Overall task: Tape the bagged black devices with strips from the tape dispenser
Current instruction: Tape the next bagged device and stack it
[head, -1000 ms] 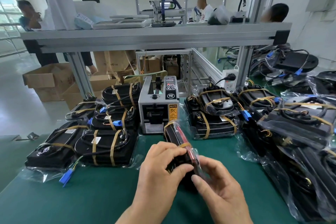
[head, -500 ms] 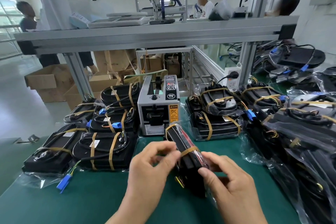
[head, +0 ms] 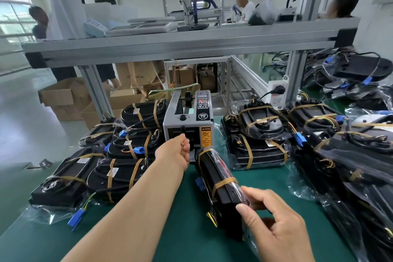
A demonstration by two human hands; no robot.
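Note:
A bagged black device (head: 214,174) stands on its edge on the green mat (head: 170,229), with two tan tape bands round it. My right hand (head: 276,227) grips its near end, thumb on top. My left hand (head: 175,151) is stretched out to the outlet slot of the grey tape dispenser (head: 191,117). Its fingers are bunched in a pinch at the slot, and they hide the strip there.
Taped bagged devices are stacked left (head: 114,178) and right (head: 259,149) of the dispenser. A loose pile of bagged devices (head: 350,176) fills the right side. An aluminium shelf frame (head: 95,95) and a socket block (head: 276,91) stand behind. People work beyond it.
My left hand has let go of the device and reached forward to the dispenser's outlet. My right hand alone now holds the device, further toward its near end.

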